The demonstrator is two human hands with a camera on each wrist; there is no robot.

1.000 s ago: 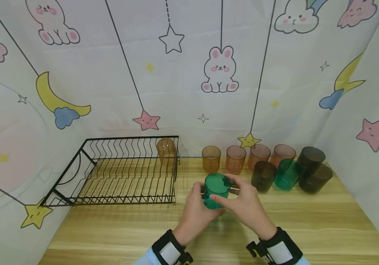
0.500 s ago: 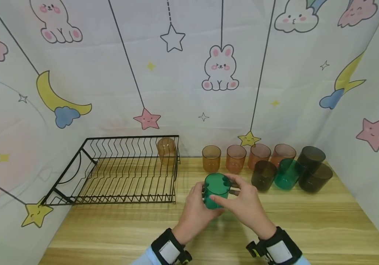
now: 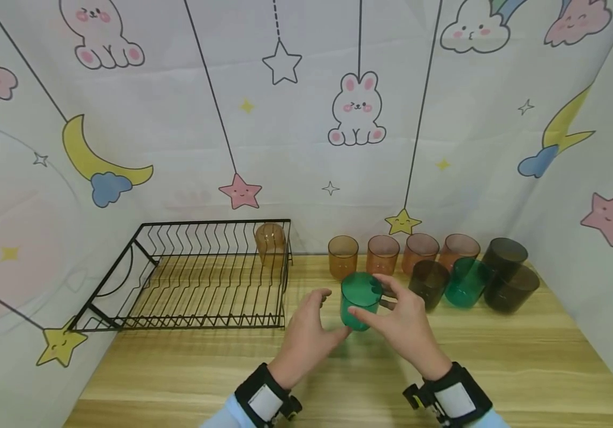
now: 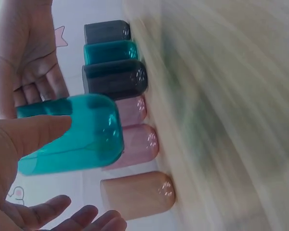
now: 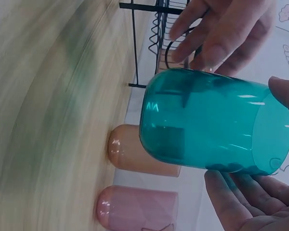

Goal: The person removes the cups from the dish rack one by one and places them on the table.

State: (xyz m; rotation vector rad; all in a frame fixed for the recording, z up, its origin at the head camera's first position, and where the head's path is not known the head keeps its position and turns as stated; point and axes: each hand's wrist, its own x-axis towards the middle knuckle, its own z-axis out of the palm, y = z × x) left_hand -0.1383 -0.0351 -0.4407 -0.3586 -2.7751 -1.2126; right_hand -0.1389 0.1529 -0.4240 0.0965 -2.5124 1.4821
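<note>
A clear green cup [image 3: 360, 300] is held above the table, its rim up. My right hand [image 3: 405, 324] grips it from the right, with the thumb on the near side and the fingers round the far side. Left of the cup is my left hand [image 3: 308, 336], its fingers spread and apart from the wall. The left thumb lies near the cup's lower edge; whether it touches is unclear. In the right wrist view the green cup [image 5: 212, 122] fills the middle, between the right fingers [image 5: 231, 204] and the left hand [image 5: 231, 38].
A black wire dish rack [image 3: 204, 279] stands at the left, with an upturned amber cup [image 3: 270, 245] in its back right corner. Behind my hands is an amber cup [image 3: 343, 258]. Pink cups [image 3: 383, 257], dark cups [image 3: 511, 289] and another green cup [image 3: 467, 284] stand at the right.
My left hand has let go of the green cup and moved a little left, its fingers opening. The right hand has shifted the cup slightly right and up.
</note>
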